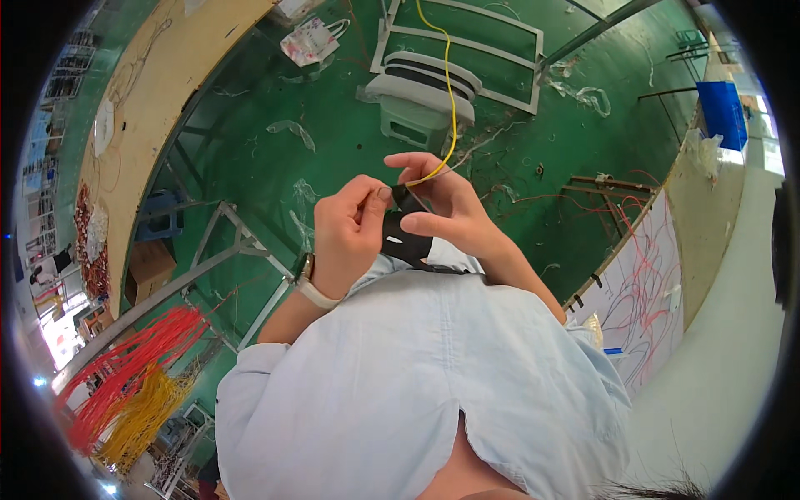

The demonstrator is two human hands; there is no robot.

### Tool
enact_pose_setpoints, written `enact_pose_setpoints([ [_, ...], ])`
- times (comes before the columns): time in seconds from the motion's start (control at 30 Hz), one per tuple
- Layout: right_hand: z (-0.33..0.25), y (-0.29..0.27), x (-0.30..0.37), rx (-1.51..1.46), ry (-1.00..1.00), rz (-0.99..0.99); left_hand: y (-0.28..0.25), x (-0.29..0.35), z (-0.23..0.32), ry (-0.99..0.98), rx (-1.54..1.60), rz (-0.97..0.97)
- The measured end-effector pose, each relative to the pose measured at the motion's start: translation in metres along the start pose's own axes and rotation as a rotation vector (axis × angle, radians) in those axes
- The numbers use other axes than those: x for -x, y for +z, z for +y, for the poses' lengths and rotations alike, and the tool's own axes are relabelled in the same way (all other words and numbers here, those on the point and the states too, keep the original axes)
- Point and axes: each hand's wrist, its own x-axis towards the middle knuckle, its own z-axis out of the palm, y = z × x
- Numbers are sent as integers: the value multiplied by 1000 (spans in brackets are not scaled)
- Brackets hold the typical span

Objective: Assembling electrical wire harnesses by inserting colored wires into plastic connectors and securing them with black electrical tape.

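Observation:
My left hand [350, 221] is closed, thumb and forefinger pinching a black strip [403, 198] that looks like tape. The strip lies at the end of a yellow wire [451, 92] and a thin grey wire [479, 147], and bends toward my right palm. My right hand [458, 208] is beside it, with curved fingers and the thumb stretched well apart from them. Both wires cross in front of its upper fingers; I see no firm grip there. Below the hands, a black item [406, 246] lies against my light blue shirt, partly hidden.
A grey padded stool [421, 92] stands ahead, near a metal frame [537, 71]. Red wires [137, 358] and yellow wires [146, 412] hang at lower left, by a metal stand [221, 221]. A wooden table [158, 92] runs along the left; a white board [637, 292] with red wires is right.

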Motion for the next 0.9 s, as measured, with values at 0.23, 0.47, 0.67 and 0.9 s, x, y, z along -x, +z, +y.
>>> enact_pose_setpoints([
  [0.23,-12,25,9,194,-12,195,3,-7,-17,244,-274,185],
  [0.47,-7,-9,40,-371,163,177,-1,-3,-10,-155,575,-125],
  [0.67,20,-33,0,-367,-133,-12,-4,0,-1,-497,1022,-470],
  [0.9,-14,-20,-1,46,-120,-154,-9,2,5,-477,782,-435],
])
